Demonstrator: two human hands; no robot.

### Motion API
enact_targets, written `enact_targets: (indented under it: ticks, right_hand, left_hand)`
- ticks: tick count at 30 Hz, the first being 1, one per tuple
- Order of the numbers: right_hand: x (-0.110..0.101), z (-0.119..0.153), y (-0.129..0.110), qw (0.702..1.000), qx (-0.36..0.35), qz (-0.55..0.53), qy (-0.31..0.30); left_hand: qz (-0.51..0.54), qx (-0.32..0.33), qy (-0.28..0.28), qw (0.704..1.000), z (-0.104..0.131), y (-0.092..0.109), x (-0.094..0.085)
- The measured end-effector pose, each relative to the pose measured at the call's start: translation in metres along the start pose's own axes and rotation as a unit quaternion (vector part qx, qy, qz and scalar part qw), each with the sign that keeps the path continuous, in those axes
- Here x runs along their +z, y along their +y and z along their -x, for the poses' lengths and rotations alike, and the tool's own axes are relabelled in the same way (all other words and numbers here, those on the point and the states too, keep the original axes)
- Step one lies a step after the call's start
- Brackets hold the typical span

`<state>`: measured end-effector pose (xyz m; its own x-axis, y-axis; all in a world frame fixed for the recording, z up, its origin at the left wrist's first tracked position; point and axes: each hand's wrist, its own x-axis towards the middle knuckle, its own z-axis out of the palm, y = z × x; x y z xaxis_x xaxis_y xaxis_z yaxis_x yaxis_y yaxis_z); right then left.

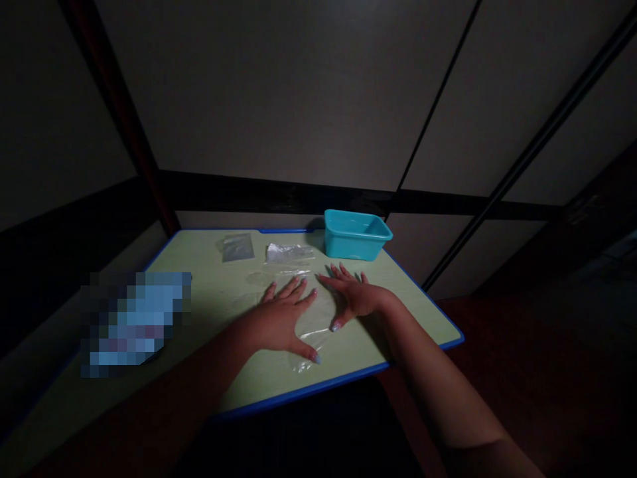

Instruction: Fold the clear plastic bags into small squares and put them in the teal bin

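A clear plastic bag [314,335] lies spread on the pale green table [348,355], partly covered by my hands. My left hand [284,322] rests on it with the fingers apart and the thumb stretched toward the near edge. To the right, my right hand [351,295] is also spread, its fingertips toward the back and its thumb at the bag's right side. Neither hand grips anything. Just beyond my fingers lies a crumpled clear plastic piece [288,253]. A flat, greyish stack of clear film or bags [238,247] sits farther left.
A turquoise plastic basket [355,242] stands at the back right of the table. On the left side lies a blurred-out bluish object [139,318]. The table has a blue rim [308,389], and a panelled wall [279,99] rises behind it.
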<state>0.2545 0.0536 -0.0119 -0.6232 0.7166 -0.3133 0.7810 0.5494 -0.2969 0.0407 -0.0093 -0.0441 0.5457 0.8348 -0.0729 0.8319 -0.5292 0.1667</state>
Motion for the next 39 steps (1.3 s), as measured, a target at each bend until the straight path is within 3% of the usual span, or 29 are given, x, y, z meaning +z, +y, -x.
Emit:
enact_targets:
  ticks: [9, 13, 18, 21, 24, 31, 39]
  right_hand:
    - [-0.008, 0.005, 0.013, 0.999, 0.026, 0.020, -0.033]
    - [-0.007, 0.003, 0.009, 0.999, 0.018, -0.007, 0.037]
    - [0.002, -0.009, 0.010, 0.984, 0.077, -0.011, 0.162]
    - [0.008, -0.016, 0.010, 0.979, 0.081, 0.018, 0.184]
    - [0.013, -0.022, 0.007, 0.982, 0.059, 0.055, 0.168]
    - [0.020, -0.035, 0.001, 0.989, -0.001, 0.067, 0.134]
    - [0.021, -0.029, 0.000, 0.989, -0.023, 0.070, 0.128]
  left_hand:
    - [-0.011, -0.003, -0.003, 1.000, 0.003, 0.001, -0.004]
    - [-0.008, -0.011, 0.051, 0.999, 0.001, 0.004, -0.005]
    - [-0.008, -0.011, 0.126, 0.992, 0.001, 0.026, -0.012]
    - [-0.005, 0.080, 0.121, 0.989, 0.002, 0.043, -0.014]
    - [-0.003, 0.137, 0.097, 0.986, 0.003, 0.054, -0.012]
    - [0.016, 0.129, 0.030, 0.991, 0.000, 0.052, -0.002]
    - [0.021, 0.119, 0.003, 0.993, 0.006, 0.055, -0.003]
